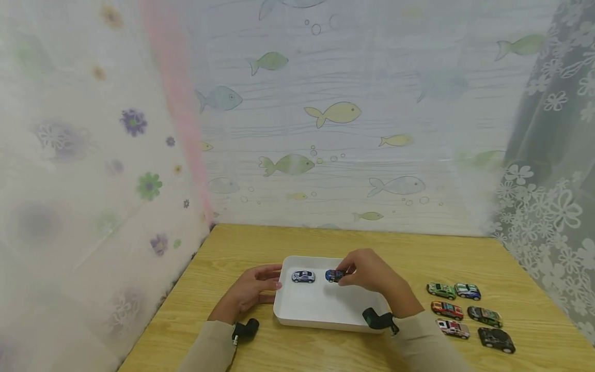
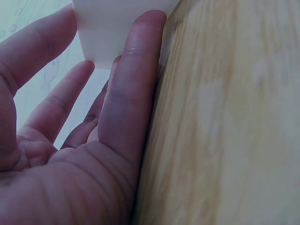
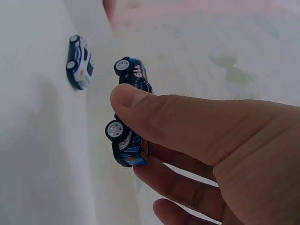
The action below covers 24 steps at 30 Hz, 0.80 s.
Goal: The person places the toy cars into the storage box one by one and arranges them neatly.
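My right hand [image 1: 367, 268] pinches a blue and black toy car [image 1: 333, 276] between thumb and fingers, over the far part of the white tray [image 1: 325, 310]. In the right wrist view the toy car [image 3: 129, 146] shows pale wheels and a 119 on its side, and the thumb covers its middle. A white and blue toy car [image 1: 303, 277] stands inside the tray at the far left. My left hand [image 1: 248, 289] rests against the tray's left side, its fingers fairly straight. Up close, those fingertips [image 2: 147, 23] touch the tray's outer wall [image 2: 101, 40], low by the table.
To the right of the tray, several toy cars stand on the wooden table [image 1: 260, 351] in two columns, among them a green car [image 1: 441, 290], a red car [image 1: 447, 310] and a black car [image 1: 496, 340]. Patterned curtains [image 1: 344, 155] hang behind the table and at both sides.
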Each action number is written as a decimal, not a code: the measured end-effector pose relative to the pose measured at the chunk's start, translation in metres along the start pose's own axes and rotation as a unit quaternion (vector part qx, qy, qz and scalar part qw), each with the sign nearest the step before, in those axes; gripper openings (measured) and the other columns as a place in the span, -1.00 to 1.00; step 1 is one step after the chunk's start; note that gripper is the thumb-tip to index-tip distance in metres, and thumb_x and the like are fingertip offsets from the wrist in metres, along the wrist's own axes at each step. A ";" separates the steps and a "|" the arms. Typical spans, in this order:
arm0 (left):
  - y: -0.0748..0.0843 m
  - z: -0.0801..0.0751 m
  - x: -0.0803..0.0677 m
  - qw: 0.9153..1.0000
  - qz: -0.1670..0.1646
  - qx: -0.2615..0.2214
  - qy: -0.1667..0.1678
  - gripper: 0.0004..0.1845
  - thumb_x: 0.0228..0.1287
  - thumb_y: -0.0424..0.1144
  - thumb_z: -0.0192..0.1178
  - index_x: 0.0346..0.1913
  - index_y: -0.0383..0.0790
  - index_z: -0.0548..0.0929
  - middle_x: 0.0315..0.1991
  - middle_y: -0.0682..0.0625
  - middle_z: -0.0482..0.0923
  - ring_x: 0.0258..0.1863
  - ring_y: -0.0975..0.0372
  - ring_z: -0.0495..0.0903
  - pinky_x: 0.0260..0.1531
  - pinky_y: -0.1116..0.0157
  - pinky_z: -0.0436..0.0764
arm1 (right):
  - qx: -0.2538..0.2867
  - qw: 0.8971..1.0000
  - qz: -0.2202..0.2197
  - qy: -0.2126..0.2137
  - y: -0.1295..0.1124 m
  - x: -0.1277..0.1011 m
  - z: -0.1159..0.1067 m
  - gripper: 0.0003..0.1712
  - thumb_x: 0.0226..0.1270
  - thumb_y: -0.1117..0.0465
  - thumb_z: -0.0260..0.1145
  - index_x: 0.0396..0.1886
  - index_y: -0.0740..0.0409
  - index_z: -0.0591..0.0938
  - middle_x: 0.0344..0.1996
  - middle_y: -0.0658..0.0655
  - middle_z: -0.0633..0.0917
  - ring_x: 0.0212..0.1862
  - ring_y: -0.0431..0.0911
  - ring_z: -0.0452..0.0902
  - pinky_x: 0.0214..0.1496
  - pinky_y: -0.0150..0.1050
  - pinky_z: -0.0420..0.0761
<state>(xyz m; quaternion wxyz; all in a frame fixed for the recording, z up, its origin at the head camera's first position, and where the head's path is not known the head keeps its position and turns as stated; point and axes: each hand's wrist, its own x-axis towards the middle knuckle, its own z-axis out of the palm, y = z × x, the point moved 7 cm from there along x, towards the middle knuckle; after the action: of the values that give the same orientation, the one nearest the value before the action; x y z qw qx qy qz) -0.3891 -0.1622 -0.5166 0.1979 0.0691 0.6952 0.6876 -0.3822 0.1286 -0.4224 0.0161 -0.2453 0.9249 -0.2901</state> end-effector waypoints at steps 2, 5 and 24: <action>0.000 0.000 0.000 1.000 0.000 0.000 0.000 -0.27 0.35 -0.32 0.40 0.54 -0.19 0.38 0.50 -0.32 0.33 0.24 0.00 0.62 0.06 -0.02 0.74 | 0.001 1.000 0.001 -0.003 -0.002 0.003 0.003 -0.79 0.09 0.19 0.66 -0.23 -0.07 0.87 -0.31 -0.18 0.75 -0.25 -0.24 0.61 -0.22 -0.29 0.64; 0.000 -0.001 0.000 1.000 -0.001 -0.001 0.001 -0.27 0.34 -0.32 0.41 0.53 -0.19 0.39 0.49 -0.31 0.35 0.22 0.02 0.63 0.06 -0.01 0.75 | 0.001 1.000 -0.001 -0.006 -0.006 0.007 0.008 -0.80 0.08 0.18 0.67 -0.26 -0.08 0.88 -0.34 -0.19 0.74 -0.28 -0.25 0.58 -0.24 -0.29 0.62; -0.001 -0.002 0.001 1.000 -0.002 -0.008 0.002 -0.29 0.38 -0.34 0.37 0.54 -0.20 0.38 0.49 -0.32 0.34 0.20 0.01 0.64 0.05 0.00 0.75 | 0.016 0.999 -0.033 -0.028 -0.023 0.030 0.039 -0.81 0.06 0.17 0.68 -0.29 0.01 0.89 -0.32 -0.08 0.79 -0.27 -0.24 0.60 -0.26 -0.30 0.63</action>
<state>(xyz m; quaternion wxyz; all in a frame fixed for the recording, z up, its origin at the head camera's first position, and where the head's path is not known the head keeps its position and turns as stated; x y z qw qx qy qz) -0.3905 -0.1632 -0.5176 0.1988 0.0648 0.6905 0.6924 -0.3919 0.0778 -0.4385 0.0360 -0.2836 0.9106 -0.2985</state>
